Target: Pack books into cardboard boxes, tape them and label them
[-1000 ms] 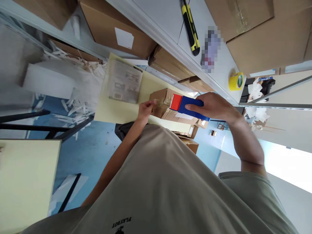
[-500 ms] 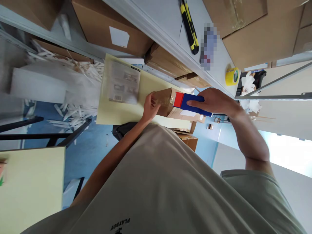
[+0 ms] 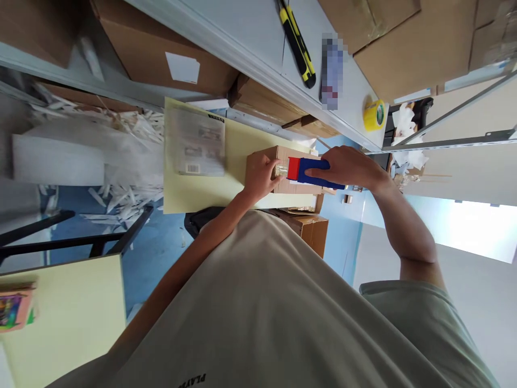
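Your shirt fills the lower frame, hiding the desk's (image 3: 202, 194) near edge. At centre, your left hand (image 3: 260, 178) presses on the cardboard box (image 3: 262, 159); your right hand (image 3: 347, 167) grips the blue-and-red tape dispenser (image 3: 309, 171) lying on the box. The box's right end is covered. Above, a shelf (image 3: 258, 32) holds a yellow knife (image 3: 297, 43).

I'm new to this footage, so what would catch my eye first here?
The red-and-blue tape dispenser gripped in the right hand stands out at centre, pressed on a small brown cardboard box that the left hand steadies. Above it, a yellow-and-black utility knife lies on the grey shelf.
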A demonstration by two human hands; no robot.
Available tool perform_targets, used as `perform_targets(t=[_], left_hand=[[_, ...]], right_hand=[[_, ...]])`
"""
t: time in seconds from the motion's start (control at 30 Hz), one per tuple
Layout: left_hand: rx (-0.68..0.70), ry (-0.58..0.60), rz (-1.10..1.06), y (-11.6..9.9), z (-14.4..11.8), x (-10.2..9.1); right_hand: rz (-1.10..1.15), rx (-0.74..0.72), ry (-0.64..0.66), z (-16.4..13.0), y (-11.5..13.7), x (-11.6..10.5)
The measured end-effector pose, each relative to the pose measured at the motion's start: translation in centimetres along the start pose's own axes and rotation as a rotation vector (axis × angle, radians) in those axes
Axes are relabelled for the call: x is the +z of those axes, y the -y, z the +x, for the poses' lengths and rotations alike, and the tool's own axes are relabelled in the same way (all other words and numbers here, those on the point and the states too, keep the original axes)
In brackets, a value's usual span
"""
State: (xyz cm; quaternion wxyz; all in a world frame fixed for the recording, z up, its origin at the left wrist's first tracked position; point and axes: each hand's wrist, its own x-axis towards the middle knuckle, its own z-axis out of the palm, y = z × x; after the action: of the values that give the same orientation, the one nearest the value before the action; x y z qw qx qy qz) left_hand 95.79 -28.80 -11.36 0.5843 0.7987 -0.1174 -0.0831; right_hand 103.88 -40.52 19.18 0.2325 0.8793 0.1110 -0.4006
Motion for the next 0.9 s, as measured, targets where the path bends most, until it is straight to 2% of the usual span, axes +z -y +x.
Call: perform_targets(t=[0.27,0.53,0.6,0.67,0.73,0.8,0.9], left_hand=[[-0.031,0.050,-0.008,0.0,0.0,-0.5],[-0.079,0.017,0.021,0.6,-0.8,-1.1],[-0.091,0.018,0.045,0.3,-1.4,-1.4],[-0.107,-0.040,0.116,-0.5,-1.8,-1.4],[-0.173,-0.154,0.219,-1.7,-1.7,-0.7],[-0.303,-0.255,0.318,-3.0,-1.2,0.4],[-0.505,-0.311,0.431,-4.2,-0.3,2.0]], right_hand=[[0.090,0.033,0.189,4.0,-4.8,3.4],[0.139,-0.065,0.164,8.1,-5.6,8.4],[0.155,-0.090,0.127,8.7,-5.8,9.4],[0.170,-0.112,0.071,9.1,-6.1,10.3],[0.186,-0.142,0.022,9.5,-6.5,11.0],[0.208,-0.181,-0.013,9.9,-6.9,11.6],[0.262,-0.296,-0.060,10.7,-7.4,12.6]])
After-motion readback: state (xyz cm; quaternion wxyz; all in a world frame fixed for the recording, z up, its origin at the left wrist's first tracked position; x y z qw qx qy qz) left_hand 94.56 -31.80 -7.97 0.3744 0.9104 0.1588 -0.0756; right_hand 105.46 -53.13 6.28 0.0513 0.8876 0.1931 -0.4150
